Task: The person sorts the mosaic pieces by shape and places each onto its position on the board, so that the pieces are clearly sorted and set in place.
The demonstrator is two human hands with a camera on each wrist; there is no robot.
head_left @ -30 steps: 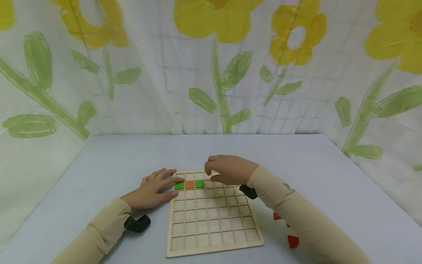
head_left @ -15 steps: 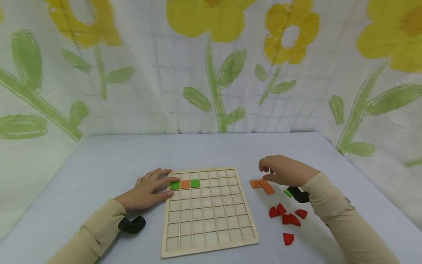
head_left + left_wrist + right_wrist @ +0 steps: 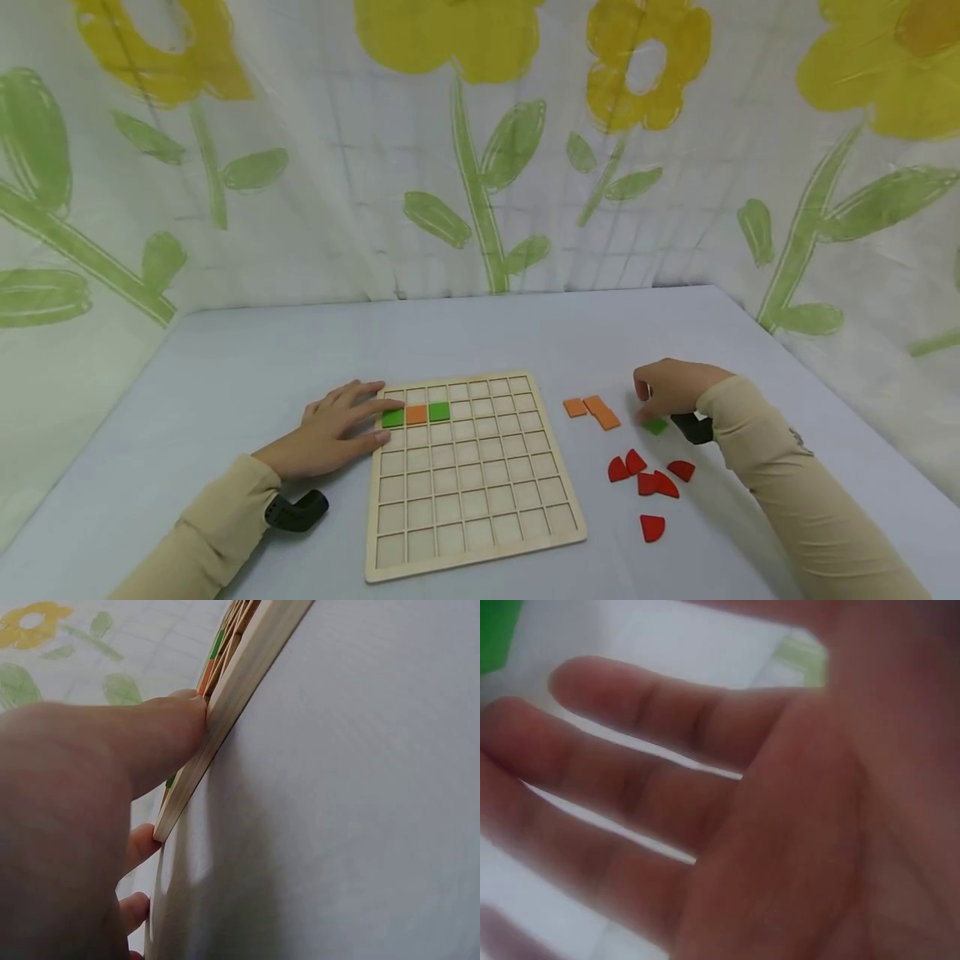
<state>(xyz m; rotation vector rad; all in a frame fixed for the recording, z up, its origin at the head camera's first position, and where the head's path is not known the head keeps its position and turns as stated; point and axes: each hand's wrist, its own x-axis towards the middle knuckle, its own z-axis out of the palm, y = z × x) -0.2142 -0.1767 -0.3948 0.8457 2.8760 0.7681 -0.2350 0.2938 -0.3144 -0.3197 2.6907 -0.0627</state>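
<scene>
My left hand (image 3: pixel 332 433) rests at the left edge of a wooden grid board (image 3: pixel 372 533), fingers spread and index fingertip on a green square tile (image 3: pixel 393 418). In the left wrist view, the thumb (image 3: pixel 169 739) lies against the board's wooden edge (image 3: pixel 225 712). An orange tile (image 3: pixel 416 414) and a second green tile (image 3: pixel 438 412) sit beside the first in the same row. At the right, my right hand (image 3: pixel 678 387) reaches down over a loose green tile (image 3: pixel 655 426), thumb close to it. The right wrist view shows its fingers (image 3: pixel 615 697) loosely extended, with green (image 3: pixel 495 634) beyond them.
Orange tiles (image 3: pixel 575 407) lie between the board and my right hand. Nearer to me are several red quarter-circle pieces (image 3: pixel 652 527), spread on the white table (image 3: pixel 330 342). A curtain (image 3: pixel 337 208) with printed flowers hangs behind.
My right hand has moved right from over the board, past the orange tiles, and down to the loose green tile. The left hand keeps its place on the board; the head view has shifted slightly.
</scene>
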